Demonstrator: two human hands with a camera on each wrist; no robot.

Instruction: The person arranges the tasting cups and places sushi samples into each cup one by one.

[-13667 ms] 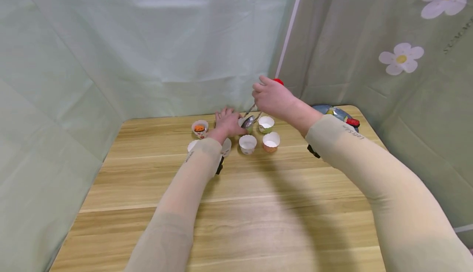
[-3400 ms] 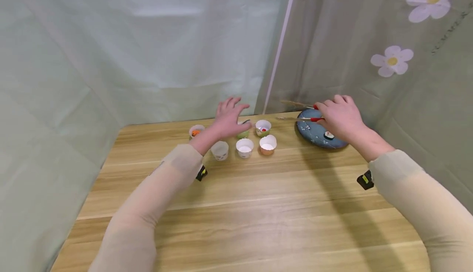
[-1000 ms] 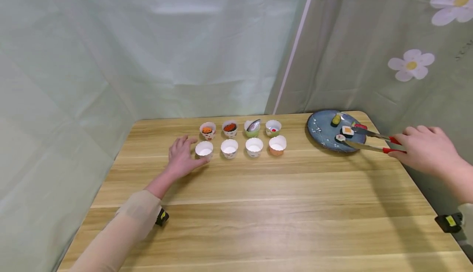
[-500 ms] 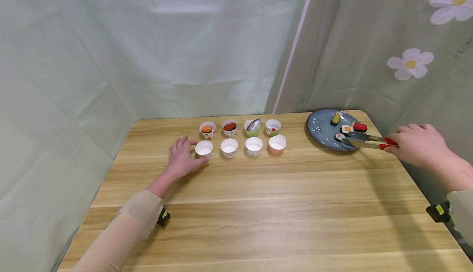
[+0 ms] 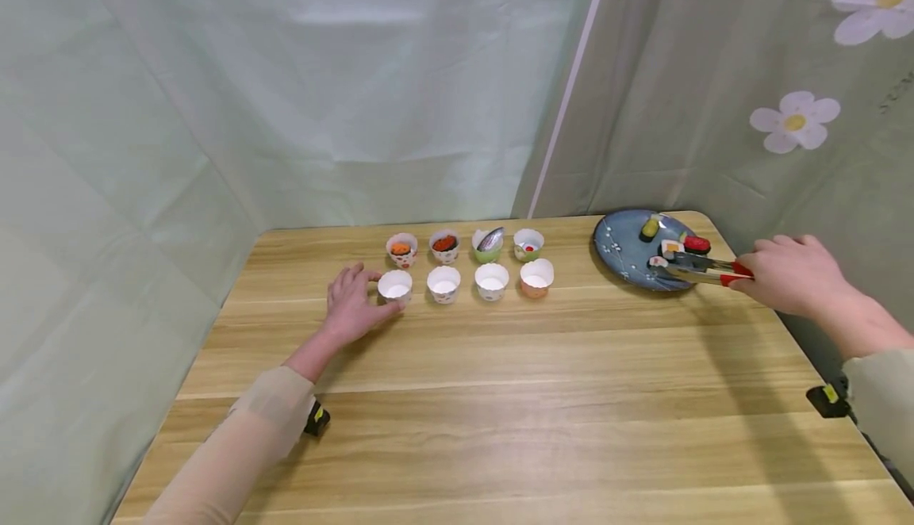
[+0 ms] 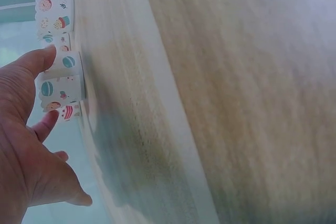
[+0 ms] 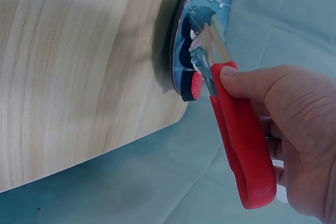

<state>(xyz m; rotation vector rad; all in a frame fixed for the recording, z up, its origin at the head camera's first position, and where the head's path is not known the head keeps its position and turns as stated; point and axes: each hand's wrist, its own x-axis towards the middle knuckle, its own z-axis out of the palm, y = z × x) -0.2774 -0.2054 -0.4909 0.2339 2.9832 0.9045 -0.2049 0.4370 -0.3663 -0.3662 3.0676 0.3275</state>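
My left hand (image 5: 351,303) is at the front-left white paper cupcake cup (image 5: 395,290), thumb on its front side and index finger behind it. In the left wrist view that thumb overlaps the wall of the printed cup (image 6: 61,87). My right hand (image 7: 294,108) grips red-handled metal tongs (image 7: 239,135). Their tips reach low over the blue oval plate (image 5: 620,254), at a small maki roll (image 5: 658,262) with a pale centre. Whether the tips pinch the roll is hard to tell. Beside it lies an orange-centred maki (image 5: 671,248).
A red-topped sushi (image 5: 696,245) and a green-topped piece (image 5: 649,229) share the plate. Two rows of cupcake cups stand left of it; back cups hold an orange-topped piece (image 5: 401,248), a red-topped piece (image 5: 445,243) and a silvery-topped piece (image 5: 490,239).
Since 3.4 s ago my left hand has moved left to the front-left cup. Over the last second the right hand has moved left and the tongs' arms have drawn together at the maki.
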